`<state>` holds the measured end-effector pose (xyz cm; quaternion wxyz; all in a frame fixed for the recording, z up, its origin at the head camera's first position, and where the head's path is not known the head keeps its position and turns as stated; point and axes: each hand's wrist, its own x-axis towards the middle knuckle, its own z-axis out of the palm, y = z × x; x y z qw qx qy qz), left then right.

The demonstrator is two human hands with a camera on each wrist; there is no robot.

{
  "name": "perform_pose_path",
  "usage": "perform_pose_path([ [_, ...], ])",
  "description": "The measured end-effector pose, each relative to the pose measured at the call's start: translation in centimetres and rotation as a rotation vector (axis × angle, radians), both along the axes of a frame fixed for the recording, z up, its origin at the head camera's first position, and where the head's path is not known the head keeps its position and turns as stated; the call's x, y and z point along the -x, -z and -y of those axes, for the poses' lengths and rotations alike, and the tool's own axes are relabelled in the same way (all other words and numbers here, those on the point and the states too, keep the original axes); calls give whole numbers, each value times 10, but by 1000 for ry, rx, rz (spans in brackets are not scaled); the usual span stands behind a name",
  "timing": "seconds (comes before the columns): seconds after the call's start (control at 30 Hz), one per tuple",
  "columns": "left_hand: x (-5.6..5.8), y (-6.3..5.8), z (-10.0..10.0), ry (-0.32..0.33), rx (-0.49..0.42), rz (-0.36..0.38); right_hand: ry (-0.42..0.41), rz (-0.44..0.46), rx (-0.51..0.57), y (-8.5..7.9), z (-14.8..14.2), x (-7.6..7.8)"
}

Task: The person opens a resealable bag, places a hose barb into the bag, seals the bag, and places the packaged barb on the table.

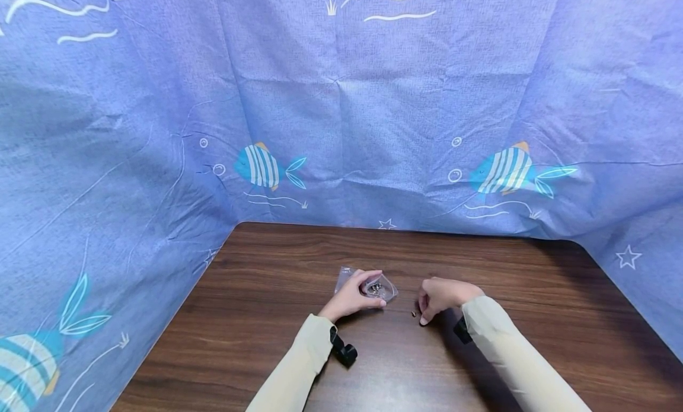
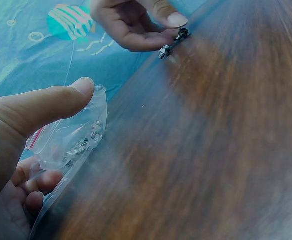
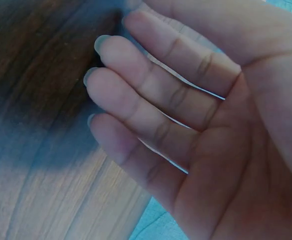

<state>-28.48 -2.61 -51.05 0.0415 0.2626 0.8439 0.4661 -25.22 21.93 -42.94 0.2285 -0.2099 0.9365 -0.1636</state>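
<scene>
Around the clear, soft plastic zip bag with a red seal line (image 2: pixel 61 152), the left hand (image 1: pixel 353 296) has its fingers curled, thumb arched over the near side. Inside the bag, small shiny metal bits (image 1: pixel 376 289) are gathered toward its right end. To the right of the bag, the right hand (image 1: pixel 440 295) is lowered to the dark brown wood-grain counter (image 1: pixel 256 299), thumb and index finger brought close together. A small, loose, shiny metal piece (image 1: pixel 413 313) lies just beside them, between that hand and the bag; whether these fingers pinch another piece, I cannot tell.

The likeliest trouble is a piece this tiny and hard slipping from the fingertips, or being flicked away from the bag across the smooth counter by a clumsy nudge. The bag's film looks limp, so too tight a squeeze could fold its walls together; a tilt could send the bits toward the seal and perhaps out, though I cannot tell whether that seal is fastened.
</scene>
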Motion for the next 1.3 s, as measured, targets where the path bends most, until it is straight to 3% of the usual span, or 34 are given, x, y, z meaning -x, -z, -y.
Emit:
perform_pose_path([
  [0.13,0,0,0,4,-1,1,23,15,6,2,0,-2],
  [0.53,0,0,0,8,-9,-2,-31,-25,29,6,-3,-1],
  [0.97,0,1,0,4,-6,-3,19,-7,-28,-1,1,-3],
  [1.3,-1,0,0,2,-7,0,-5,-8,-4,-2,-1,0],
])
